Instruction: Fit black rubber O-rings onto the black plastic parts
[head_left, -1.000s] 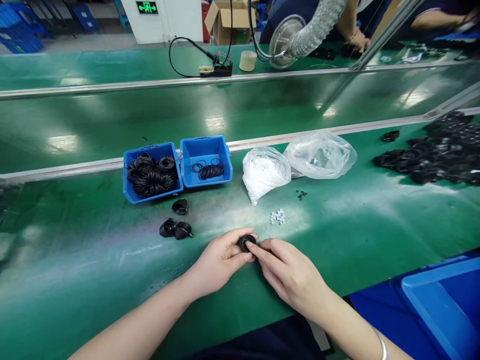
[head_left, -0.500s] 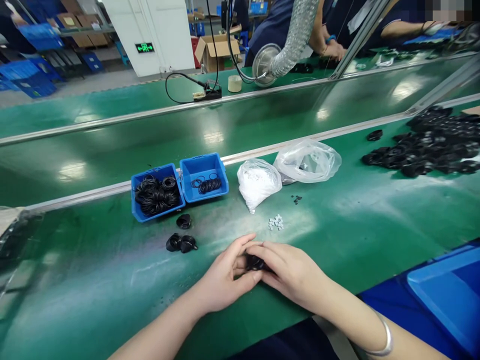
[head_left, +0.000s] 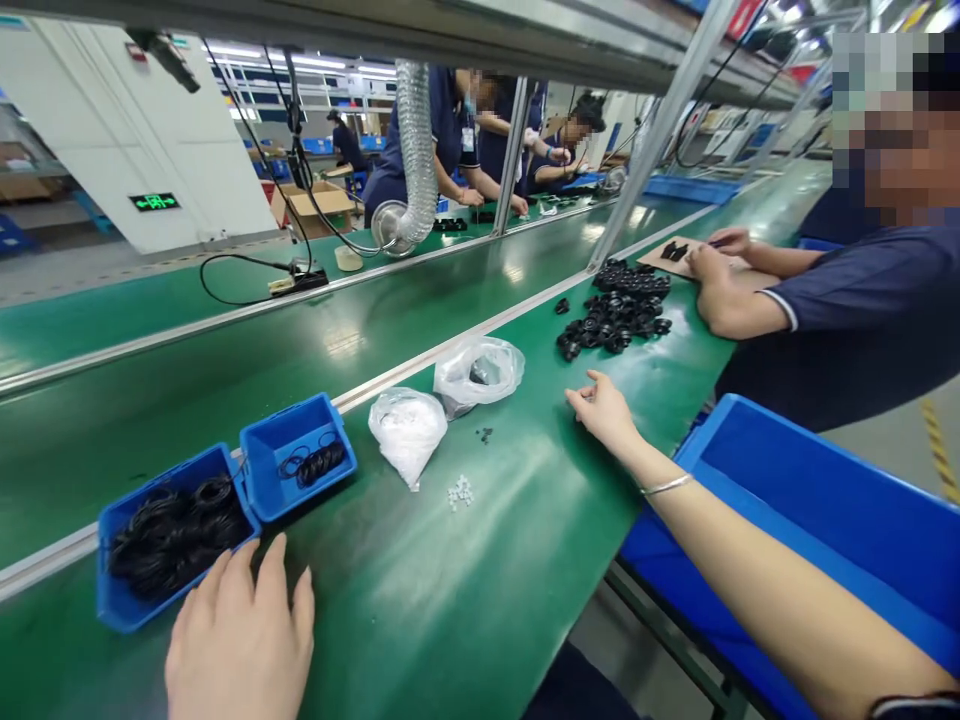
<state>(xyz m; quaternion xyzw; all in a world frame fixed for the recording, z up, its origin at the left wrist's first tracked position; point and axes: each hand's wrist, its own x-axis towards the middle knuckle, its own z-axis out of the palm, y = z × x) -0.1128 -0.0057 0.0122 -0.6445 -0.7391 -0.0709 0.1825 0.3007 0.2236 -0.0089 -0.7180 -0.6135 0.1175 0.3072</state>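
Observation:
My left hand (head_left: 240,640) lies palm down on the green belt (head_left: 450,600) at the bottom left, fingers stretched out. Its fingertips are just short of a blue bin (head_left: 112,600) full of black rubber rings. Nothing shows in that hand. My right hand (head_left: 604,410) is stretched far out to the right with fingers apart and holds nothing. It hovers short of a pile of black round parts (head_left: 611,315). A silver bangle (head_left: 664,487) sits on that wrist.
A second blue bin (head_left: 259,450) holds a few rings. A white bag (head_left: 409,430), a clear bag (head_left: 480,370) and small white bits (head_left: 460,492) lie mid-belt. A co-worker's hands (head_left: 720,290) rest by the pile. A large blue crate (head_left: 810,510) stands at right.
My hands have parted: the left went left toward the ring bin, the right reached out toward the black pile. The black knob they held is out of sight. The view swung up and right.

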